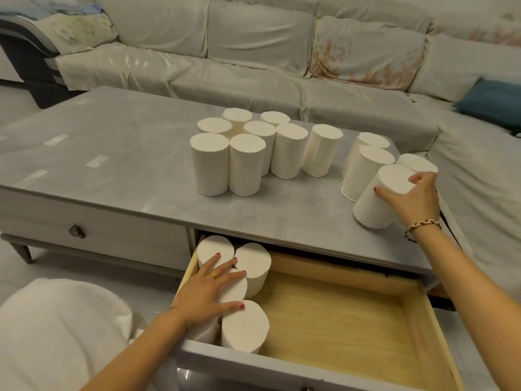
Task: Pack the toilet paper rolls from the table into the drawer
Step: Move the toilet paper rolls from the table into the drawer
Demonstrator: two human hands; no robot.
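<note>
Right hand (413, 197), at right of frame, clasps the top of a white cylindrical paper roll (380, 198) standing tilted on the grey tabletop (112, 142). We place the open pale-wood drawer (338, 314) below and left of it. Left hand (208, 289) lies spread flat on upright rolls (248, 325) packed at the drawer's left end. We judge the right hand nearer.

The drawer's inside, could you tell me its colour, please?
Light yellowish wood grain, seen in the head view.

on table (112, 142): rolls (239, 153) standing mid-surface, more at right edge
in drawer (338, 314): rolls (244, 325) sitting at left wall
</note>
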